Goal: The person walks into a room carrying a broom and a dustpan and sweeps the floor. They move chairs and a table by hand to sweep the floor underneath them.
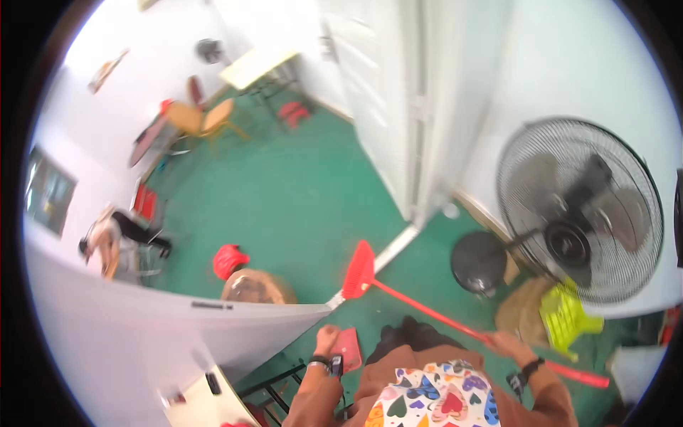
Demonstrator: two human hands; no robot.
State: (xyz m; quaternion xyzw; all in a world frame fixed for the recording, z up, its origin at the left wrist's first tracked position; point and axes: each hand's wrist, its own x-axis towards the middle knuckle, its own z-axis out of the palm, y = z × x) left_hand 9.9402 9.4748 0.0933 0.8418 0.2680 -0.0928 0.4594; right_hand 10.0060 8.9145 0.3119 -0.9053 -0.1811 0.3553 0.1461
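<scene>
My right hand (509,346) is wrapped round the long red handle of a broom (434,313). The handle slants up to the left, its tail end sticking out to the right. Its flat red head (359,270) is over the pale sill strip of the doorway. My left hand (326,340) is closed in a fist. Right beside it shows a flat red dustpan (348,350), its grip hidden by the fist.
A black fan (569,238) stands right, beside a lime-green plastic stool (565,317). An open white door (373,107) leads to a green-floored room with a tan chair (199,119), a table (257,66), a round brown seat (260,286) and a person bending (114,238).
</scene>
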